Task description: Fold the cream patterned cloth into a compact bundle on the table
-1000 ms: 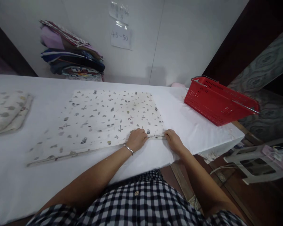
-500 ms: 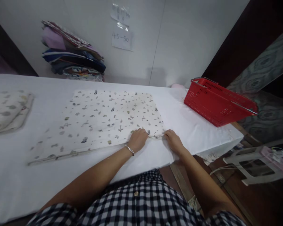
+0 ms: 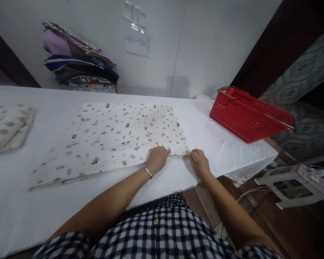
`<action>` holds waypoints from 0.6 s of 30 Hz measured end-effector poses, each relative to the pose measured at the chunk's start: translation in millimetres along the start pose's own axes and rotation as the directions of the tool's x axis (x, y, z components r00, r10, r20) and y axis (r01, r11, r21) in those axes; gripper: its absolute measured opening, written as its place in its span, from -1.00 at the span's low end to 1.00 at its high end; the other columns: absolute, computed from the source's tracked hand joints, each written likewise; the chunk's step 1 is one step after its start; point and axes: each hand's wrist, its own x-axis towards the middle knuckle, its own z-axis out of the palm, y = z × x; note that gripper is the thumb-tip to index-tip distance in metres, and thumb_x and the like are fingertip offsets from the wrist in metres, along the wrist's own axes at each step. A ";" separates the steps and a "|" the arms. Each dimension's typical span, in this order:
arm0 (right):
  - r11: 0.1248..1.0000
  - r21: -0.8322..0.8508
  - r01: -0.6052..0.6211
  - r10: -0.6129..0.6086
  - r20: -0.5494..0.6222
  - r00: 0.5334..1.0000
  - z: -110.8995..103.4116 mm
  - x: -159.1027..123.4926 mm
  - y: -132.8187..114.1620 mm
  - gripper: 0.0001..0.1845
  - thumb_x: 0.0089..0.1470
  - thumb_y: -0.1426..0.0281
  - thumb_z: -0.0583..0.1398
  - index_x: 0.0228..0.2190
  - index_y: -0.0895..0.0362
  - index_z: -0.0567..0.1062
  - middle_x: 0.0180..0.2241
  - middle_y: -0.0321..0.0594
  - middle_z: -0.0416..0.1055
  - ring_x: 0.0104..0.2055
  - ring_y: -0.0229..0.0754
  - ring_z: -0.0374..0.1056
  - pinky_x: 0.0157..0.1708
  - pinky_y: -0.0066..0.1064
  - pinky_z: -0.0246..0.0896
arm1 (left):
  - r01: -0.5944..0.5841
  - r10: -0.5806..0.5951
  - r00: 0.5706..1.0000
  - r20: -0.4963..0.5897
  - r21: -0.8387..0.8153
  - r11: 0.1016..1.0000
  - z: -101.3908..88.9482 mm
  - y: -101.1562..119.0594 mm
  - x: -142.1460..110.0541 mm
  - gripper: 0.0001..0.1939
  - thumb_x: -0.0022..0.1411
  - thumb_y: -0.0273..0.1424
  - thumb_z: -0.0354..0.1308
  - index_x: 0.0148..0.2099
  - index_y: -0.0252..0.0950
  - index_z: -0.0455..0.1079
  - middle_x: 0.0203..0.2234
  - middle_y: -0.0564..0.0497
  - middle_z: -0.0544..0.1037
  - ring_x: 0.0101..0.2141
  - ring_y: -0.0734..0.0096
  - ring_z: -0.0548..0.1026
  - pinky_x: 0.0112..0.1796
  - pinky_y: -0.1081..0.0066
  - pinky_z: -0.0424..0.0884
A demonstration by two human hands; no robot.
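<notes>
A white printed cloth (image 3: 116,136), folded into a flat layered piece, lies across the white-covered table (image 3: 78,208). Along its near edge, my left hand (image 3: 157,158), with a bracelet at the wrist, has its fingers closed on the fabric. My right hand (image 3: 200,163) pinches the near right corner of the same cloth. Between the two hands the layered edge runs straight. The fingertips of both hands are partly hidden.
At the left edge rests another folded printed cloth (image 3: 8,126). A red basket (image 3: 251,115) stands on the table's right end. Stacked fabrics (image 3: 82,61) sit against the back wall, near a paper sign (image 3: 136,41). Below right is a white stool (image 3: 291,189).
My right hand has shifted very slightly right at the corner, while my left hand keeps its place on the edge. The whole view has moved a little.
</notes>
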 end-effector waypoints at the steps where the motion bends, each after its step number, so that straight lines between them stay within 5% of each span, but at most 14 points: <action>1: 1.000 -0.004 0.017 -0.017 0.017 1.000 -0.1 -1.2 -3.3 -0.75 0.19 0.39 0.01 -0.22 0.06 0.47 -0.17 -0.12 0.38 -0.08 -0.09 0.23 -0.13 -0.28 0.21 | 0.012 -0.012 1.000 0.001 -0.010 1.000 -0.4 0.3 0.6 -0.71 0.34 -0.38 -0.11 -0.34 -0.35 0.37 -0.36 -0.10 0.43 -0.26 0.27 0.37 -0.25 0.28 0.26; 8: 0.994 -0.109 0.015 0.004 0.175 0.985 6.5 4.5 -13.3 -0.71 0.21 0.35 0.00 -0.26 0.01 0.52 -0.32 -0.16 0.39 -0.21 -0.09 0.23 -0.29 -0.34 0.12 | 0.060 -0.060 0.998 -0.011 -0.048 0.997 -1.5 0.9 1.6 -0.71 0.34 -0.36 -0.10 -0.35 -0.35 0.37 -0.37 -0.10 0.42 -0.24 0.25 0.38 -0.22 0.28 0.26; 18: 0.984 -0.139 0.112 -0.091 0.146 0.985 2.6 11.8 -19.5 -0.71 0.22 0.40 0.00 -0.32 0.06 0.52 -0.34 -0.15 0.40 -0.23 -0.12 0.24 -0.26 -0.34 0.12 | 0.067 -0.067 0.998 0.009 -0.063 0.996 -8.7 2.3 0.0 -0.72 0.34 -0.37 -0.10 -0.33 -0.34 0.38 -0.34 -0.09 0.44 -0.24 0.27 0.38 -0.22 0.30 0.27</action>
